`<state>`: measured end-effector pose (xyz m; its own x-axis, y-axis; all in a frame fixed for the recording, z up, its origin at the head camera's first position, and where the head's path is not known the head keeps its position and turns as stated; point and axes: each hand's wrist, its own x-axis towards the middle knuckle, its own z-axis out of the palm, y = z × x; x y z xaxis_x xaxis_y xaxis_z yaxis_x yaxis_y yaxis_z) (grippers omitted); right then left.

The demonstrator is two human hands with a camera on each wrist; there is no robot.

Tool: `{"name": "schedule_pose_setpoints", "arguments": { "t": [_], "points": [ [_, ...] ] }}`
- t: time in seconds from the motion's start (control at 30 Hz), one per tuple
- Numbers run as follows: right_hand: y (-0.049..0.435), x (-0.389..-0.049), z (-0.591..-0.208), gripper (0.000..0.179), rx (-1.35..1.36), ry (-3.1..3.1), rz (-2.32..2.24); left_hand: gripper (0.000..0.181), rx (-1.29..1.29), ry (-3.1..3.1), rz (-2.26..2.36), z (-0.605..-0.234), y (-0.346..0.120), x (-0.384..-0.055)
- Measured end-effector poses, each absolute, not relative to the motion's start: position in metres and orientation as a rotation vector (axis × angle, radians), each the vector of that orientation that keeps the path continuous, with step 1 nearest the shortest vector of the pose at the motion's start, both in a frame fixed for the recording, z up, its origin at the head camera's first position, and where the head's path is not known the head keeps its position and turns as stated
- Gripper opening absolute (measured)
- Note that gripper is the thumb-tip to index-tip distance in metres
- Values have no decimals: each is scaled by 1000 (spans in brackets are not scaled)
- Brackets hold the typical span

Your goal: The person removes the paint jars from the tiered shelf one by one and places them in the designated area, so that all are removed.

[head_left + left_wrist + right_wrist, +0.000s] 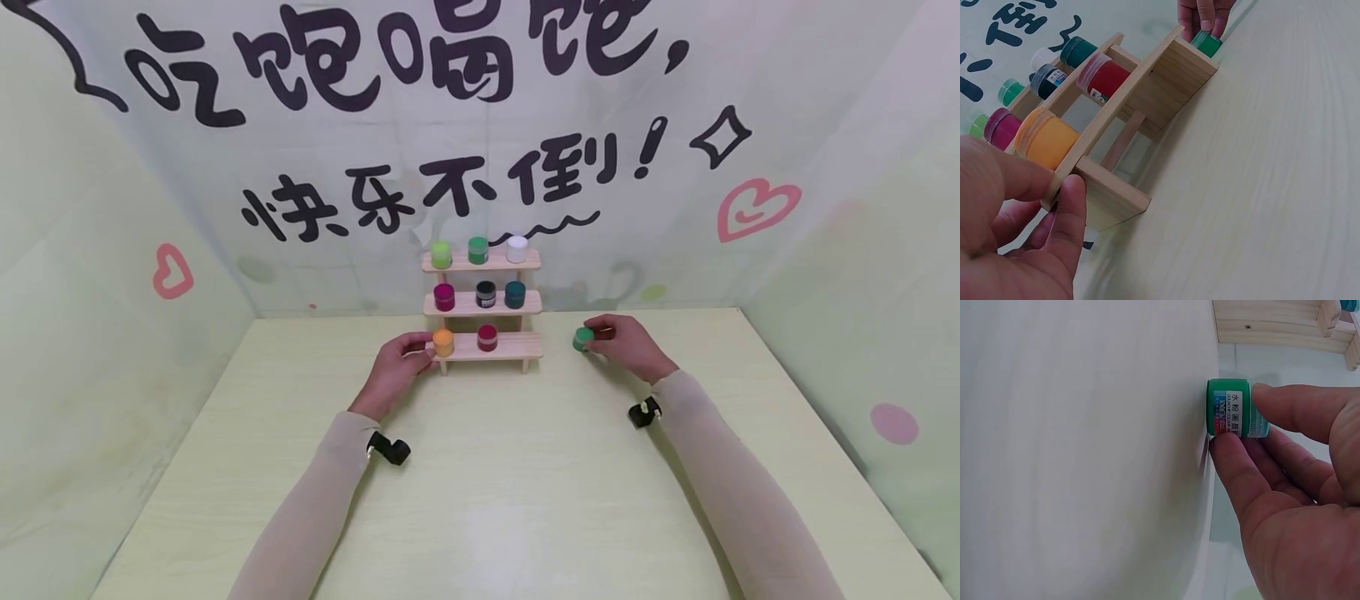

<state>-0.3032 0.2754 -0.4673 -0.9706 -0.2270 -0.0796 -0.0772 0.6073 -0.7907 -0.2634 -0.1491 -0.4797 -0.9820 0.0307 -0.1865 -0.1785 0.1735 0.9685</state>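
A three-tier wooden rack [491, 347] stands against the back wall with small paint jars on its tiers. My left hand [393, 371] pinches the left end of its lowest shelf, thumb and fingers about the board beside the orange paint jar [1047, 139]. A red paint jar [487, 337] sits farther right on that shelf. To the right of the rack, my right hand [628, 343] pinches a green paint jar [1229, 407] between thumb and fingers. The jar is upright at the tabletop, its printed label showing in the right wrist view.
Magenta [444, 297], black [486, 294] and teal [514, 294] jars occupy the middle tier. Light green [441, 255], green [477, 251] and white [517, 249] jars line the top. Behind the pale table [480, 500] hangs a printed cloth [375, 275].
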Motion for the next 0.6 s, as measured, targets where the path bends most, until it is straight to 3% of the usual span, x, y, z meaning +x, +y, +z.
{"name": "schedule_pose_setpoints", "arguments": {
  "t": [0.6],
  "points": [
    [262, -300, -444, 49, -256, 2768, -1357, 37, -136, 2265, 1961, -481, -149, -265]
  ]
}}
